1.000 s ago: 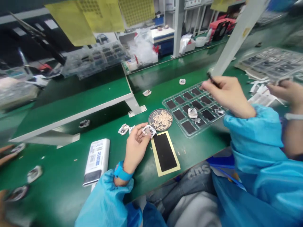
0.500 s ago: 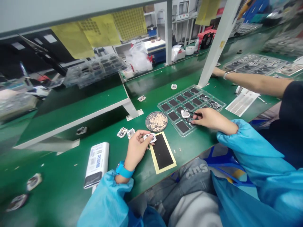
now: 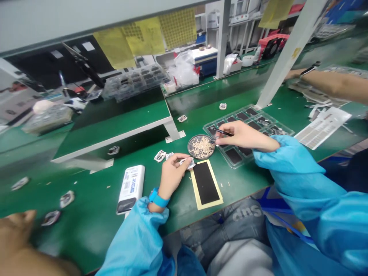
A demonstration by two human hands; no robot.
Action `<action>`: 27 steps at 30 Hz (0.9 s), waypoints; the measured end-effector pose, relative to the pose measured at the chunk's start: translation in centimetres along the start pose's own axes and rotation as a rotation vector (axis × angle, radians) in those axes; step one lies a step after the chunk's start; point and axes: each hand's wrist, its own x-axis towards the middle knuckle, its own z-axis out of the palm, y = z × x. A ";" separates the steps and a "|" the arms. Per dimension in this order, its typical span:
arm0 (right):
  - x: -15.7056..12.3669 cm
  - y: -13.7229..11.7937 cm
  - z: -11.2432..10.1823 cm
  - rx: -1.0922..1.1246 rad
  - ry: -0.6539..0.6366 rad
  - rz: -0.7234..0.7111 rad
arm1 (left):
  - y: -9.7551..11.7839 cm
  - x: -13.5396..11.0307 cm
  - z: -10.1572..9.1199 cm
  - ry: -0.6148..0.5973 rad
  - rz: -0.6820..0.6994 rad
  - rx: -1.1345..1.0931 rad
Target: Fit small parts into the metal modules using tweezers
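My left hand (image 3: 173,174) is closed around a small white-framed housing (image 3: 187,163), pinched between thumb and fingertips just above the upper end of a black pad with a yellow border (image 3: 207,183). In my right hand (image 3: 237,135) is a pair of black tweezers (image 3: 223,132), its tips pointing left. That hand hovers at the right edge of a round dark dish (image 3: 191,152) holding many small beige pieces (image 3: 202,147). Under and behind the right hand lies a clear compartment tray (image 3: 233,163) with black inserts. Two similar housings (image 3: 160,155) rest just left of my left hand, one partly covered by it.
A white power bank (image 3: 131,188) lies to the left. More housings (image 3: 67,199) are scattered on the green bench. A raised shelf (image 3: 120,130) and a slanted post (image 3: 293,57) stand behind. Other people's arms show at lower left (image 3: 20,245) and upper right (image 3: 330,82).
My right hand with the tweezers has moved left from the tray to the dish. My left hand still holds its housing. Another person's hand has entered at lower left; the view has shifted left.
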 end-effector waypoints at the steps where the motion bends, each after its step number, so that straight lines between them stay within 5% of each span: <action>1: 1.1 -0.3 0.8 0.006 -0.018 -0.048 | 0.1 0.1 -0.1 0.016 0.001 -0.010; 5: 3.5 -0.9 3.5 0.094 -0.133 -0.151 | 0.3 0.3 -0.4 0.029 -0.015 -0.067; 12: 2.4 0.5 6.7 0.212 -0.266 -0.184 | 0.2 -0.1 -0.2 -0.248 -0.210 -0.316; 23: 2.4 0.9 6.3 0.113 -0.291 -0.020 | 0.5 0.0 -0.5 -0.240 -0.224 -0.326; 27: 2.4 1.0 6.6 0.112 -0.210 0.046 | 0.6 -0.1 -0.4 -0.211 -0.192 -0.285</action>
